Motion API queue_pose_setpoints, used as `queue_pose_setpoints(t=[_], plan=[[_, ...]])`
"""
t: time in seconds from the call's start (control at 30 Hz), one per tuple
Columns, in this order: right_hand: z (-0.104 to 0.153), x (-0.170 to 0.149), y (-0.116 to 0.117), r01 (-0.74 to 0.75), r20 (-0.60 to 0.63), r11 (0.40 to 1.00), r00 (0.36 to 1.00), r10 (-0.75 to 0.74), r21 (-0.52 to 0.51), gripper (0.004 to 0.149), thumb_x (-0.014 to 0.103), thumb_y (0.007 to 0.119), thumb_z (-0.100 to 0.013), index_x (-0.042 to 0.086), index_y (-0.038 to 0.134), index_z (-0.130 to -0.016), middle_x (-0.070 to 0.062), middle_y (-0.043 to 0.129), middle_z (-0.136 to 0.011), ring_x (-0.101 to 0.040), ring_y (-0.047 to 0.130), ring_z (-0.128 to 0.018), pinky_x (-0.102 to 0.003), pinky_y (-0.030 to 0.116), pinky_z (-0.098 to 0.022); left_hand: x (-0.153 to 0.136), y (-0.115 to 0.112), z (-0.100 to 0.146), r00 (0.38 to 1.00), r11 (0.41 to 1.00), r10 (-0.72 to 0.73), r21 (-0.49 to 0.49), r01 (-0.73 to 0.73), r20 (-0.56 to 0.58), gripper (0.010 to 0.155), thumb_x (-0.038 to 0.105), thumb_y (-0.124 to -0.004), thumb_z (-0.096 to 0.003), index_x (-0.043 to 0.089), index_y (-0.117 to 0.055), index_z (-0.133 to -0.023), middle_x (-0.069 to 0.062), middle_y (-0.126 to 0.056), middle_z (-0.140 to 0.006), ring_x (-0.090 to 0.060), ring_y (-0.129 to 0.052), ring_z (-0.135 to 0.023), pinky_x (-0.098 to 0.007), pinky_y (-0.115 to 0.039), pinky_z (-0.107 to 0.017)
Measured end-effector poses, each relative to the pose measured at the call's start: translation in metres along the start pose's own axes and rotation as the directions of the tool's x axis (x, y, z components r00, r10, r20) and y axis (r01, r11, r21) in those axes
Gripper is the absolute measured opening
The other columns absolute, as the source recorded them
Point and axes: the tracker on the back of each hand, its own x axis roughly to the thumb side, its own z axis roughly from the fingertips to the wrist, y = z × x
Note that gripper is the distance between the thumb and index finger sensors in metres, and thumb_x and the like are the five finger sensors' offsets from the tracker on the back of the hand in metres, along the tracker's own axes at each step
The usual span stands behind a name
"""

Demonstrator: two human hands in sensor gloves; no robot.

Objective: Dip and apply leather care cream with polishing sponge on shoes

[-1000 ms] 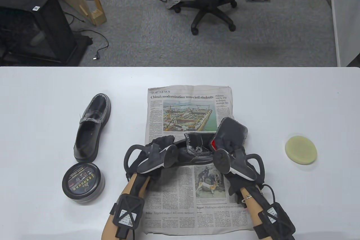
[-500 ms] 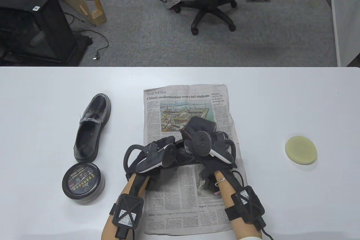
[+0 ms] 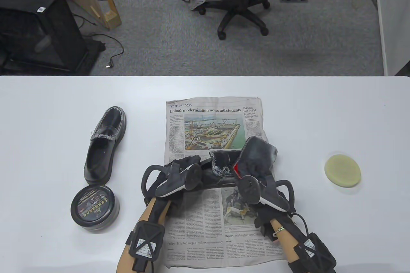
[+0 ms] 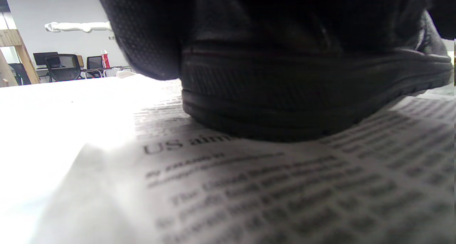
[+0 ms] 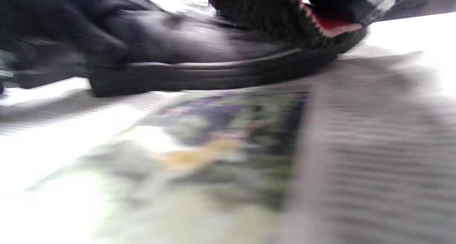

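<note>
Now the pad (image 3: 256, 154), dark with a red edge, has swung back off the shoe (image 3: 221, 170) to its toe end, gripped in the right hand (image 3: 259, 186). Left hand (image 3: 174, 177) holds the shoe's heel on the newspaper (image 3: 211, 116), headlined "China's modernization wows intl students". On the desk (image 3: 320, 109), the tin (image 3: 95, 209) sits closed, its label unreadable.

We see a black shoe (image 5: 199, 64) blurred on the newspaper (image 5: 374, 158), a dark red-edged cloth (image 5: 285, 12) over its toe.
</note>
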Motion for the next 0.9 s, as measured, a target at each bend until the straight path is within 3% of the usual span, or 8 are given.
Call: queue_pose_setpoints(t=[0.07,0.17,0.33,0.43,0.53,0.67,0.77,0.9], plan=[[-0.003,0.020,-0.004,0.068,0.082,0.998,0.994,-0.068,-0.001,0.057,0.040,0.044,-0.066,0.012,0.037,-0.116,-0.022,0.036,-0.118,-0.052,0.043,-0.107,-0.062,0.046,-0.073,0.000,0.000,0.000,1.000,1.000,0.000,-0.005,0.000,0.003,0.086,0.064,-0.078,-0.0323,0.033,-0.059,-0.110,0.006,-0.080,-0.110,-0.022,-0.088,-0.096,-0.042,-0.082,-0.068],[-0.022,0.036,-0.012,0.067,0.101,0.997,0.993,-0.063,-0.031,0.057,0.041,0.044,-0.066,0.015,0.036,-0.116,-0.019,0.034,-0.120,-0.050,0.041,-0.108,-0.064,0.044,-0.073,0.000,0.000,0.000,1.000,1.000,0.001,-0.004,-0.001,0.006,0.086,0.064,-0.078,-0.0326,0.033,-0.058,-0.110,0.007,-0.080,-0.111,-0.021,-0.088,-0.097,-0.041,-0.082,-0.069],[-0.061,0.025,-0.014,0.100,-0.034,0.995,0.994,-0.100,-0.015,0.058,0.046,0.043,-0.065,0.020,0.034,-0.116,-0.015,0.035,-0.122,-0.046,0.039,-0.110,-0.067,0.041,-0.072,0.000,-0.001,0.000,1.000,1.000,0.009,0.000,-0.009,0.007,0.087,0.064,-0.078,-0.0326,0.033,-0.057,-0.111,0.006,-0.079,-0.112,-0.022,-0.088,-0.096,-0.043,-0.081,-0.069],[-0.065,0.004,-0.015,0.099,-0.117,0.995,0.988,-0.097,0.005,0.059,0.045,0.044,-0.065,0.018,0.037,-0.116,-0.017,0.038,-0.121,-0.047,0.040,-0.110,-0.068,0.041,-0.071,0.000,-0.001,0.001,1.000,1.000,0.001,0.008,-0.001,0.003,0.088,0.064,-0.078,-0.0327,0.032,-0.057,-0.112,0.006,-0.079,-0.112,-0.023,-0.089,-0.095,-0.043,-0.081,-0.068],[-0.052,-0.023,-0.014,-0.016,-0.176,0.999,0.984,0.023,0.040,0.058,0.044,0.047,-0.064,0.020,0.037,-0.116,-0.014,0.037,-0.121,-0.044,0.037,-0.110,-0.066,0.043,-0.072,0.000,0.000,0.001,1.000,1.000,0.002,0.007,-0.002,0.003,0.088,0.064,-0.078,-0.0327,0.032,-0.057,-0.112,0.006,-0.080,-0.112,-0.023,-0.089,-0.095,-0.043,-0.081,-0.068],[-0.028,-0.048,-0.019,0.034,-0.194,0.999,0.981,-0.032,0.011,0.054,0.042,0.052,-0.064,0.023,0.043,-0.114,-0.011,0.041,-0.120,-0.044,0.044,-0.110,-0.064,0.048,-0.073,0.000,0.000,0.001,1.000,1.000,-0.007,0.011,0.007,0.001,0.088,0.064,-0.078,-0.0326,0.033,-0.056,-0.112,0.006,-0.079,-0.112,-0.023,-0.088,-0.096,-0.044,-0.081,-0.069],[-0.005,-0.072,-0.033,0.014,-0.249,0.994,0.968,-0.041,-0.109,0.052,0.040,0.053,-0.064,0.023,0.048,-0.113,-0.009,0.055,-0.117,-0.041,0.064,-0.104,-0.061,0.055,-0.073,0.003,0.001,0.003,0.999,0.999,-0.040,0.023,0.040,0.002,0.090,0.065,-0.078,-0.0330,0.033,-0.053,-0.114,0.003,-0.075,-0.115,-0.026,-0.083,-0.101,-0.047,-0.078,-0.071],[0.025,-0.102,-0.053,-0.092,-0.359,0.953,0.933,-0.018,-0.288,0.051,0.040,0.054,-0.063,0.025,0.050,-0.111,-0.006,0.057,-0.117,-0.039,0.064,-0.105,-0.060,0.055,-0.074,0.005,0.005,0.006,0.998,0.998,-0.062,0.019,0.062,0.008,0.096,0.065,-0.079,-0.0350,0.031,-0.044,-0.117,-0.004,-0.063,-0.123,-0.032,-0.071,-0.109,-0.054,-0.072,-0.075]])
